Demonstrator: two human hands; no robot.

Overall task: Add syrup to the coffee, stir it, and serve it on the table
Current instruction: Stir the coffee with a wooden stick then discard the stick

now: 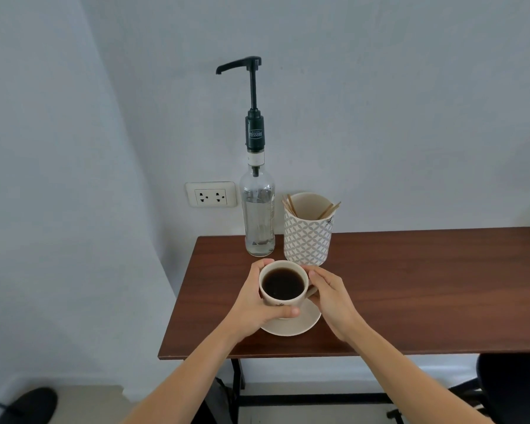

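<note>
A cream cup of black coffee [283, 284] is held over a cream saucer [300, 324] near the table's left front. My left hand [257, 304] wraps the cup's left side, thumb across its front. My right hand [331, 298] is at the cup's right side, by the handle. Behind the cup stands a clear syrup bottle [259, 215] with a tall dark pump, its spout pointing left. To its right, a patterned cup [308, 237] holds several wooden stir sticks [328, 209].
The dark wooden table [426, 289] stands against a pale wall, its left edge near the bottle. A wall socket [211, 194] sits left of the bottle. A black chair [511, 390] is at the lower right, and a dark shoe [28, 405] at the lower left.
</note>
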